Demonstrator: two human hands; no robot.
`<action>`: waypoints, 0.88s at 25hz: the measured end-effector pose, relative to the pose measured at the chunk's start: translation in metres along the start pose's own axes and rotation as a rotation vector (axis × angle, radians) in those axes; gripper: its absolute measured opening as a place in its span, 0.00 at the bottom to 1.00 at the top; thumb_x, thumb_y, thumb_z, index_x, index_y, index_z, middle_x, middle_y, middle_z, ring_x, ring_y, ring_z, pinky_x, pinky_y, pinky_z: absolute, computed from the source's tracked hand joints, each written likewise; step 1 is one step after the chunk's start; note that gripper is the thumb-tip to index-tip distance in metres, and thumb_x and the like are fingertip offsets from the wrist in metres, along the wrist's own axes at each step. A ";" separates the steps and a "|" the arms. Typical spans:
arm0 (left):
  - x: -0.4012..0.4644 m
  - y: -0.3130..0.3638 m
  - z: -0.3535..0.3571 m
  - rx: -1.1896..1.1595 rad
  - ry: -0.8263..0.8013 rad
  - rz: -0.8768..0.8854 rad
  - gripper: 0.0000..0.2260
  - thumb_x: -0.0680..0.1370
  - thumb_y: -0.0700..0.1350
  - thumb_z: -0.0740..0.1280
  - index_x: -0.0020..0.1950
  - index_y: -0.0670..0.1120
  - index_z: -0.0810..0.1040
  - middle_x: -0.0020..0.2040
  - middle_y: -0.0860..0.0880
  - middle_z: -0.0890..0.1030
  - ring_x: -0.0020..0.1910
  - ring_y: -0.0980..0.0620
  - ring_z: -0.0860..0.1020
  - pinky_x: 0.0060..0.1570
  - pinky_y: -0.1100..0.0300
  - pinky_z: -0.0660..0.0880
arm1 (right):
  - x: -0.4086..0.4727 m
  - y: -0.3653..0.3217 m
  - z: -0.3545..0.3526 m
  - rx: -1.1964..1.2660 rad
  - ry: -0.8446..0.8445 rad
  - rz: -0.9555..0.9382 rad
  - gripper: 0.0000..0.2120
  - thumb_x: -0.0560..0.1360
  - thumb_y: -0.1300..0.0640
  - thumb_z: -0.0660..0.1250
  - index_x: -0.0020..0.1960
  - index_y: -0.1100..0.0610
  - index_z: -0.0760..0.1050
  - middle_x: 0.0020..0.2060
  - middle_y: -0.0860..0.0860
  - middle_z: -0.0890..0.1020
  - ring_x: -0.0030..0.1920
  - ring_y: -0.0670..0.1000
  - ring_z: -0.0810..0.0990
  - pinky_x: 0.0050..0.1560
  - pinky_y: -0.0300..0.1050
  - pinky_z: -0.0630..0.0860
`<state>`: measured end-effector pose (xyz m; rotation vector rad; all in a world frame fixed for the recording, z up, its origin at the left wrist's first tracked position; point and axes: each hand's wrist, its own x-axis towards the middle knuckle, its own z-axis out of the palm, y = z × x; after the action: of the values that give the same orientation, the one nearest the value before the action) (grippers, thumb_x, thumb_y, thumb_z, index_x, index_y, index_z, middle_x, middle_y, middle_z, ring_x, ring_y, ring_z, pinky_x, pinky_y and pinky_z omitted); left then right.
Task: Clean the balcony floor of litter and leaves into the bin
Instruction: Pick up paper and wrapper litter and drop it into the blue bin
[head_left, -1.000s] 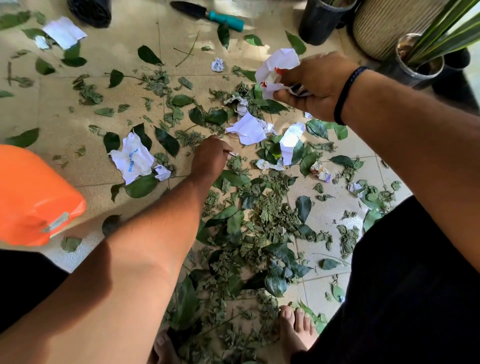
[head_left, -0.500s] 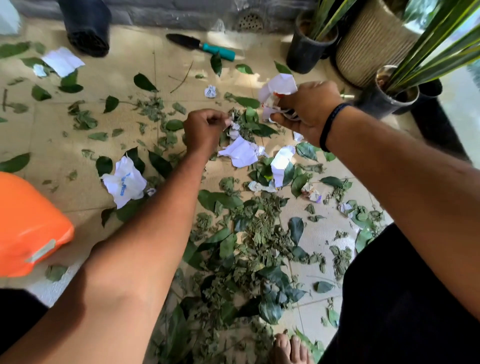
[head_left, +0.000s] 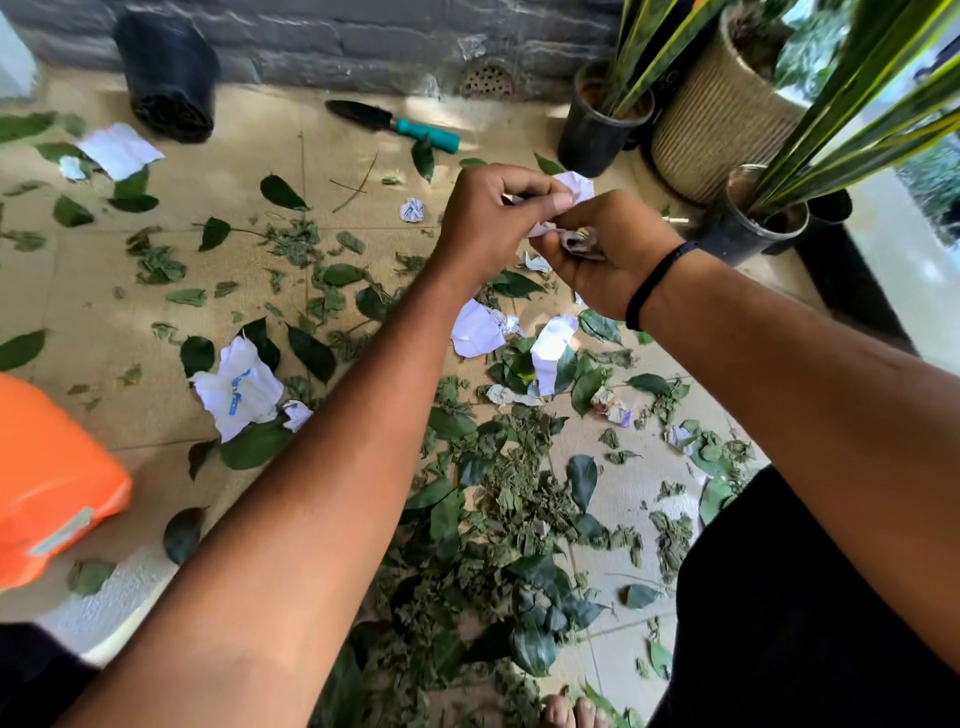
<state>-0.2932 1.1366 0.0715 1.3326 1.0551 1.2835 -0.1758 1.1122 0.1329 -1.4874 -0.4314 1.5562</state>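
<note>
Crumpled white paper scraps pinched by left hand, gripped in right hand

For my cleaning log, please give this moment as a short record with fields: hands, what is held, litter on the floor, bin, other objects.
left hand: pinches paper scraps together with the right hand
right hand: holds the scraps, black wristband
floor litter: green leaves, white papers, not yet collected
bin: orange bin at left edge, contents not visible
other: garden trowel near wall, potted plants at right
</note>
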 end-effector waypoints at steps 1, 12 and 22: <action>0.003 0.000 -0.003 0.032 -0.013 0.009 0.03 0.72 0.40 0.76 0.45 0.43 0.87 0.40 0.49 0.85 0.41 0.57 0.82 0.44 0.62 0.79 | -0.001 -0.002 -0.001 0.034 -0.021 0.009 0.14 0.78 0.68 0.57 0.62 0.70 0.73 0.56 0.64 0.80 0.35 0.54 0.80 0.29 0.38 0.77; -0.005 -0.010 -0.014 -0.206 -0.099 -0.244 0.14 0.68 0.32 0.77 0.47 0.43 0.78 0.37 0.43 0.82 0.35 0.49 0.77 0.34 0.62 0.72 | -0.004 -0.001 -0.006 -0.046 -0.101 0.119 0.08 0.83 0.64 0.59 0.54 0.68 0.74 0.43 0.61 0.79 0.25 0.49 0.78 0.26 0.33 0.75; -0.038 -0.075 -0.010 -0.055 0.091 -0.491 0.05 0.73 0.36 0.76 0.45 0.42 0.81 0.39 0.45 0.84 0.32 0.53 0.80 0.34 0.59 0.77 | -0.011 -0.005 -0.012 -0.060 -0.088 0.116 0.08 0.82 0.64 0.61 0.49 0.67 0.75 0.39 0.59 0.80 0.25 0.46 0.78 0.28 0.31 0.75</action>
<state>-0.3034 1.1119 -0.0083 0.9018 1.3027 0.9978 -0.1643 1.1026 0.1411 -1.5167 -0.4528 1.7186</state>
